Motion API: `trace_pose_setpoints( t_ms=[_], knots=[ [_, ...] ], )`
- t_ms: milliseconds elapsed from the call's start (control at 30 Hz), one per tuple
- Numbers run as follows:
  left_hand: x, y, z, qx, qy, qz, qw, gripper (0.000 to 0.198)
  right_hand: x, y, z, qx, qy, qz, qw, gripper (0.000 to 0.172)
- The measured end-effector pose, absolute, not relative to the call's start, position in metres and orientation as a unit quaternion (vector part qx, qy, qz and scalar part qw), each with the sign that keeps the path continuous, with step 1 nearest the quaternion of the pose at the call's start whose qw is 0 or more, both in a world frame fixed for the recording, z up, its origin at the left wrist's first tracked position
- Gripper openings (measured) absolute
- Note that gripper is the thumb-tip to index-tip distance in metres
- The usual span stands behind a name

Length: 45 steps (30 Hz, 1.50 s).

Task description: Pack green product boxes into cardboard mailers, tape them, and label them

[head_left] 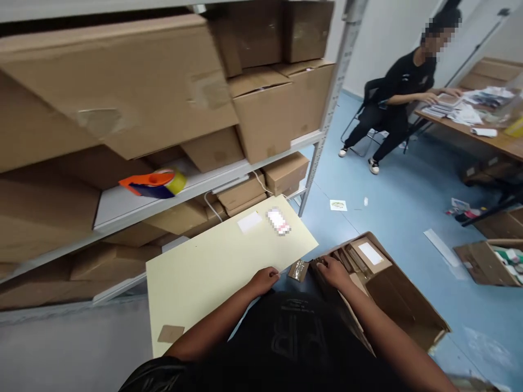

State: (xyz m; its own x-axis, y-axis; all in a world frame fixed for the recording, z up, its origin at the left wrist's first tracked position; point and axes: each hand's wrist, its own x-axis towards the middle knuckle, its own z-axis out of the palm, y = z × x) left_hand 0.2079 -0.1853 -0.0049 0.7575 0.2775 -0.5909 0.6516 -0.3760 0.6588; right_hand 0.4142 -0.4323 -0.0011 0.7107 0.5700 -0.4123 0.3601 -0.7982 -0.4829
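Note:
My left hand is at the near edge of the pale yellow table, its fingers curled in with nothing showing in them. To the right, my right hand reaches over the side of a large open carton on the floor. Its fingers are closed at the end of a small flat cardboard box, partly hidden by the hand. Several more such boxes stand in a row beside it, and a larger box with a white label lies there too. A small taped cardboard box sits between my hands, past the table corner.
A metal shelf full of cartons runs along the left, with an orange and yellow tape dispenser on it. White paper and a brown cardboard piece lie on the table. A seated person works at a desk.

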Motion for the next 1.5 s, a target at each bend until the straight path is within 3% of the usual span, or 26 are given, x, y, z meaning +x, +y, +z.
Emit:
trace_pose_setpoints(
  t_ms=[367, 700, 933, 1133, 1500],
  knots=[
    [0.107, -0.119, -0.017, 0.739, 0.418, -0.151, 0.506, 0.038, 0.450, -0.256, -0.021, -0.885, -0.378, 0.265, 0.055, 0.046],
    [0.089, -0.169, -0.029, 0.665, 0.542, -0.080, 0.508, 0.031, 0.502, -0.200, -0.051, -0.841, -0.463, 0.280, -0.009, 0.049],
    [0.112, -0.222, -0.017, 0.623, 0.600, -0.048, 0.499, 0.032, 0.520, -0.216, -0.056, -0.819, -0.503, 0.274, 0.021, 0.048],
    [0.109, -0.273, 0.004, 0.564, 0.651, 0.013, 0.507, 0.034, 0.507, -0.250, -0.055, -0.765, -0.541, 0.324, 0.130, 0.044],
    [0.009, -0.387, 0.018, 0.446, 0.741, 0.186, 0.465, 0.032, 0.366, -0.235, -0.007, -0.646, -0.648, 0.373, 0.154, 0.051]
  ],
)
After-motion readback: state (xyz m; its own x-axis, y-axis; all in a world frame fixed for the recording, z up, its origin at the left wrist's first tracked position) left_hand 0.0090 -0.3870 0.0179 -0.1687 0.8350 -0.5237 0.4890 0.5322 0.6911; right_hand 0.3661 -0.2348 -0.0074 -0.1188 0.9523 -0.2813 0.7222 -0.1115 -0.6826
